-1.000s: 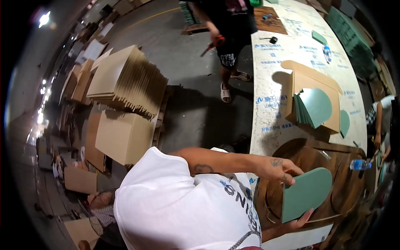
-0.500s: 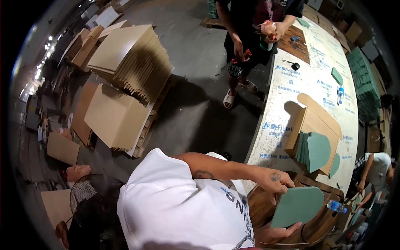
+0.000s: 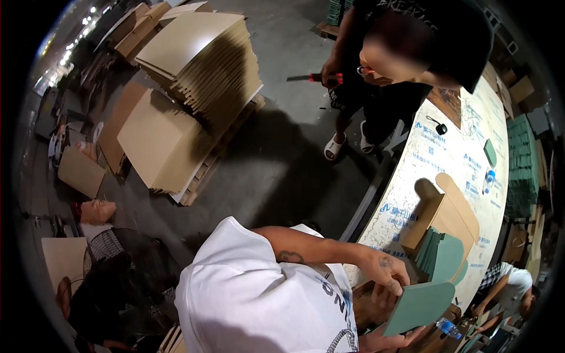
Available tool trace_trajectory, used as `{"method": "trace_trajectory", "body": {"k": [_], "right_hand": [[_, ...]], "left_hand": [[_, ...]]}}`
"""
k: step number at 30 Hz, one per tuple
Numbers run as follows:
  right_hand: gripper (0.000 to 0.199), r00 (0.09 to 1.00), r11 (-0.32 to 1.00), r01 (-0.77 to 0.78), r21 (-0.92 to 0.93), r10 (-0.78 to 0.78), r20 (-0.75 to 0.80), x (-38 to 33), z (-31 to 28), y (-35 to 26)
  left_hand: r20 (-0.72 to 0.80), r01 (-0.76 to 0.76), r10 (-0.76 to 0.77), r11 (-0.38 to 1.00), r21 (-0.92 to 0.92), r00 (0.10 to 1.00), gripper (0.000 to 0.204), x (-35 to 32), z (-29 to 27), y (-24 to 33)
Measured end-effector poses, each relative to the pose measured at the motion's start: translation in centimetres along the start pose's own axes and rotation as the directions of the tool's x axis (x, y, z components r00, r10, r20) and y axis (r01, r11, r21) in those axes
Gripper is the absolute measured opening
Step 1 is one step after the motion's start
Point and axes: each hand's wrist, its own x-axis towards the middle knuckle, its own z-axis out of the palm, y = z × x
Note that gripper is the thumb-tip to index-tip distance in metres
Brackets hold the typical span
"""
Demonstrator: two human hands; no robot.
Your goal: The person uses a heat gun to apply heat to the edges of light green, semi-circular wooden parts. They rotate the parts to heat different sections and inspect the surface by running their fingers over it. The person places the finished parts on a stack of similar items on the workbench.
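A flat green panel (image 3: 419,307) with one rounded corner is held tilted over a brown wooden surface (image 3: 363,307). My left hand (image 3: 385,275) reaches across from above, its fingers bent down against the panel's left edge near the upper corner. From below, my right hand (image 3: 401,339) grips the panel's lower edge, its palm partly hidden by the panel. Just beyond, several similar green panels (image 3: 442,259) lean together in an open cardboard carton (image 3: 462,203). A small clear bottle with a blue label (image 3: 448,328) lies to the right of the held panel.
The long white worktable (image 3: 406,167) carries a black corded object (image 3: 436,125) and another bottle (image 3: 489,181). A person in black (image 3: 406,47) stands beside it with a red-handled, long-bladed tool (image 3: 318,77). Tan boards (image 3: 197,50) are stacked on a pallet at left; green stacks (image 3: 521,165) stand right.
My view has shifted. My left fingers have moved down along the panel's edge. The person in black has come nearer and bends over, the bladed tool now pointing left.
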Motion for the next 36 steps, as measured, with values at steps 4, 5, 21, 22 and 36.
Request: {"method": "trace_trajectory", "body": {"k": [4,5,21,22,36], "right_hand": [[0.052,0.950,0.933,0.307,-0.190,-0.289,0.114,0.0,-1.0,-0.5],[0.053,0.898,0.864,0.438,-0.250,-0.404,0.177,0.3,-1.2,-0.6],[0.077,0.996,0.970,0.011,0.243,0.012,-0.092,-3.3,-0.5,1.1],[0.066,0.994,0.979,0.056,0.198,-0.073,0.076,-3.2,-1.1,1.7],[0.050,0.929,0.924,-0.361,0.124,0.345,0.134,-4.9,-1.3,-3.8]], "left_hand": [[-0.067,0.009,-0.013,0.998,-0.060,0.998,0.041,-0.7,0.2,0.2],[-0.113,-0.009,0.003,0.998,-0.059,0.994,0.043,-0.9,0.3,0.1],[-0.335,-0.082,0.129,0.985,0.153,0.933,0.036,-2.9,0.8,-0.3],[-0.344,-0.094,0.145,0.983,0.159,0.928,0.035,-2.9,0.7,-0.5],[-0.361,-0.147,0.203,0.973,0.177,0.910,0.030,-3.4,0.4,1.2]]}}
